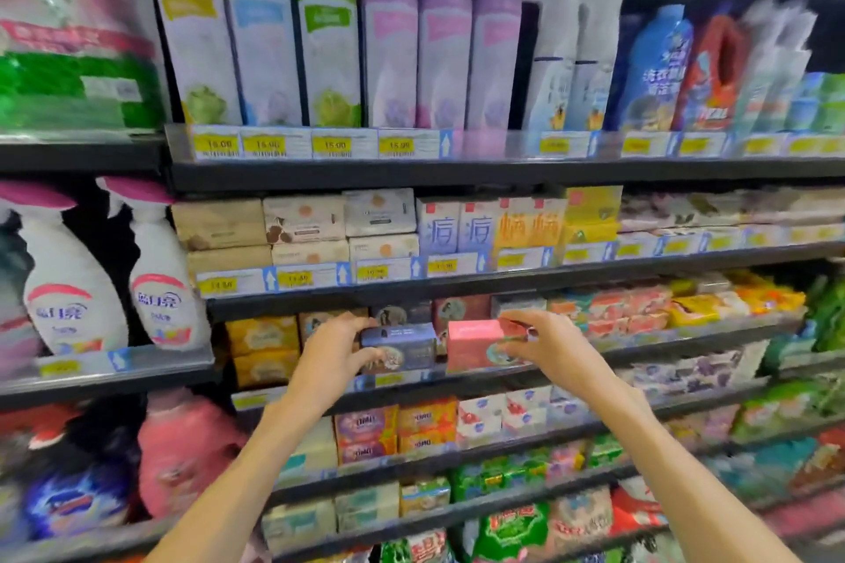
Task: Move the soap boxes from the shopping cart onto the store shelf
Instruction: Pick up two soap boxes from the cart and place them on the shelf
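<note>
Left hand (336, 350) grips blue soap box (398, 347), right hand (542, 343) grips pink soap box (473, 345). Boxes side by side, just apart, at front edge of shelf (663, 345). Behind: dark soap boxes (450, 309); yellow boxes (263, 347) far left.

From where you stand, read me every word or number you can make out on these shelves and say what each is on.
"15.00": yellow price tag on the top shelf rail, under the green spray can.
"15.00", less sharp: the yellow tags left of it.
"痘": blue soap boxes on the second shelf.
Blue box in the left hand and pink box in the right hand: print too blurred to read.
Other tags and packs: unreadable.
</note>
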Available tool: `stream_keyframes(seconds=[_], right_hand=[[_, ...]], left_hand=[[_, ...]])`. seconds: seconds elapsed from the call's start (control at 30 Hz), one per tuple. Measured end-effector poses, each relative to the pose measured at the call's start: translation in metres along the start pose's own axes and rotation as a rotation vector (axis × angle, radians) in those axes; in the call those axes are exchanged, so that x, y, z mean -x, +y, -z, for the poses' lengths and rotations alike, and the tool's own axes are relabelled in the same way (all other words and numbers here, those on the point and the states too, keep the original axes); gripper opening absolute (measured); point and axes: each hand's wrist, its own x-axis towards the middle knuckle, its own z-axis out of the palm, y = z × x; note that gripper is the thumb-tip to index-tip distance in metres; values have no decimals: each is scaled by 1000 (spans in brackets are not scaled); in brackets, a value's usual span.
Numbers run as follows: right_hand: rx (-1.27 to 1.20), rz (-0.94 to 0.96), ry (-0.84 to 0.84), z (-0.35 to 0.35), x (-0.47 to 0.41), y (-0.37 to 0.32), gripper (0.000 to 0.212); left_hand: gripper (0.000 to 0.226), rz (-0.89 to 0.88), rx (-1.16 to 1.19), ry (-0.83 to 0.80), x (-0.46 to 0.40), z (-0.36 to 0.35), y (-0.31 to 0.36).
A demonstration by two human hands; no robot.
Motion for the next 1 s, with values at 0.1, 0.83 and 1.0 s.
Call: stream_keyframes(seconds=[0.1, 0.83, 1.0], right_hand=[[-21, 50, -3, 2, -14, 17, 42], [-62, 146, -68, -23, -51, 46, 57], [-53, 149, -60, -28, -55, 48, 59]], left_hand=[[51, 75, -23, 17, -2, -17, 8], [40, 170, -236, 36, -18, -79, 1], [42, 168, -269, 56, -16, -79, 4]])
